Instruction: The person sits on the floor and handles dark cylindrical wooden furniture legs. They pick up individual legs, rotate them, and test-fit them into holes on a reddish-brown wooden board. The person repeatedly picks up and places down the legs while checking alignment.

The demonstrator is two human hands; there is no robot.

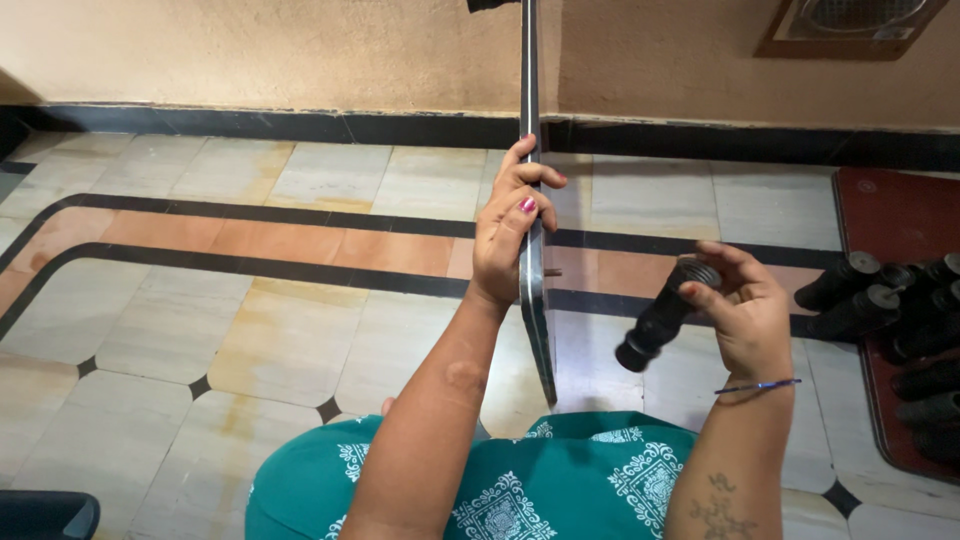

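Note:
A flat dark grey board (531, 80) stands on its edge in front of me, seen edge-on, running from my lap up past the top of the view. My left hand (510, 230) grips its left side at mid-height, fingers curled over the edge. A small peg (552, 271) sticks out of the board's right face. My right hand (745, 305) holds a black ribbed cylindrical leg (662, 316) by its upper end, tilted down to the left, a short way right of the board.
Several more black cylindrical legs (895, 300) lie on a dark red mat (880, 215) at the right. The tiled floor (200, 300) has black and orange bands, and a beige wall (250, 50) rises behind. A dark object (45, 515) shows at bottom left.

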